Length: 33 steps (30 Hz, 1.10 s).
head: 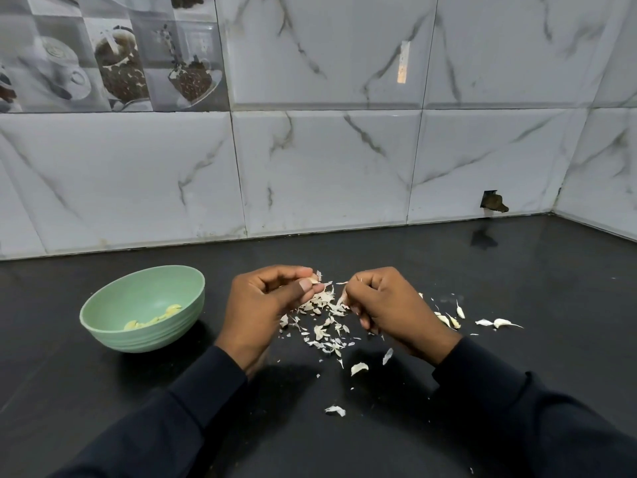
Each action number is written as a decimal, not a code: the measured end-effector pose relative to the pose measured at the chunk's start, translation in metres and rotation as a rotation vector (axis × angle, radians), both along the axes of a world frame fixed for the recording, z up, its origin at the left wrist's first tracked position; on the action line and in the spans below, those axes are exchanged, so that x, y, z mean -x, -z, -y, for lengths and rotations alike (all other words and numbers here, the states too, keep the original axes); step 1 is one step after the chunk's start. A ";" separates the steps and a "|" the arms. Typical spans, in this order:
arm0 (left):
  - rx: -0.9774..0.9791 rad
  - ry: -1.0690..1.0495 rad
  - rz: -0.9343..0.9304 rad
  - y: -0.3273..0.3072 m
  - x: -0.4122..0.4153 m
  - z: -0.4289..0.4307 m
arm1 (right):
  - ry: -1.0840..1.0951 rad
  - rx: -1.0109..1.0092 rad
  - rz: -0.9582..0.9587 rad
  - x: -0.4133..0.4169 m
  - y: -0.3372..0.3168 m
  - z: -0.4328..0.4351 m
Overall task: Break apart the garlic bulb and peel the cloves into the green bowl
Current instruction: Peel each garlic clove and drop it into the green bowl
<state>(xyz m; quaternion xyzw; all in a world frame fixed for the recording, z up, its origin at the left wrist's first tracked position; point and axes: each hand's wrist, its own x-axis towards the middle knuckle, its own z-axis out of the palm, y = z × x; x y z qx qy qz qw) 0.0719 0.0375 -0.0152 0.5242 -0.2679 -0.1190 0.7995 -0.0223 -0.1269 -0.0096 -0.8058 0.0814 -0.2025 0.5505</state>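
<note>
1. Green bowl (148,336) stood on the black counter (534,277). A few peeled cloves (155,318) lay inside on its floor.
2. Left hand (265,305) was just right of the bowl. Thumb and forefinger were clamped on a garlic clove (314,279), with the other fingers curled in behind.
3. Right hand (393,305) was farther right of the bowl, near the left hand but apart from it. Its fingers were curled together, the tips nipping a pale scrap (343,299) (skin or clove, could not tell).
4. Papery skins (324,317) were heaped on the counter to the right of the bowl, under and between the two hands, with stray flakes scattered nearer the camera.
5. Unpeeled cloves (451,320) lay farthest from the bowl, beyond the right hand.
6. Dark sleeves (172,408) covered both forearms.
7. Marble-patterned wall tiles (327,174) rose behind the bowl.
</note>
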 end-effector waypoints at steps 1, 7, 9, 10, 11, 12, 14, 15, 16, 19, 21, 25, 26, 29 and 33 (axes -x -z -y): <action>-0.006 0.000 -0.003 0.001 -0.001 -0.001 | -0.016 0.046 -0.039 0.000 0.000 0.001; -0.178 -0.039 0.190 0.002 0.001 0.000 | -0.050 0.135 0.053 0.002 0.003 0.001; -0.251 -0.056 0.307 0.001 0.002 0.000 | -0.061 0.055 0.086 0.003 0.000 0.001; -0.271 -0.055 0.347 0.001 0.002 0.000 | -0.065 0.057 0.086 0.003 -0.001 0.001; -0.284 -0.055 0.373 0.002 0.001 -0.001 | -0.069 0.076 0.082 0.004 -0.002 0.000; -0.291 -0.059 0.388 0.002 0.001 -0.001 | -0.068 0.094 0.075 0.004 -0.002 -0.002; -0.305 -0.078 0.396 0.004 0.001 0.000 | -0.057 0.112 0.068 0.006 -0.002 -0.004; -0.308 -0.090 0.389 0.004 0.002 0.001 | -0.047 0.126 0.071 0.006 -0.002 -0.004; -0.308 -0.102 0.377 0.005 0.003 0.002 | -0.040 0.148 0.075 0.006 -0.001 -0.005; -0.303 -0.127 0.354 0.006 0.005 0.005 | -0.020 0.244 0.087 0.007 0.001 -0.007; -0.299 -0.134 0.353 0.006 0.006 0.006 | 0.000 0.296 0.095 0.006 0.001 -0.009; -0.306 -0.128 0.386 0.005 0.008 0.007 | -0.012 0.239 0.071 0.003 0.002 -0.007; -0.299 -0.115 0.386 0.005 0.009 0.007 | -0.021 0.223 0.060 0.002 0.003 -0.006; -0.294 -0.079 0.379 0.005 0.009 0.005 | -0.052 0.164 0.039 0.002 0.002 -0.003; -0.283 -0.034 0.343 0.004 0.008 0.004 | -0.062 0.114 0.040 0.003 0.000 -0.004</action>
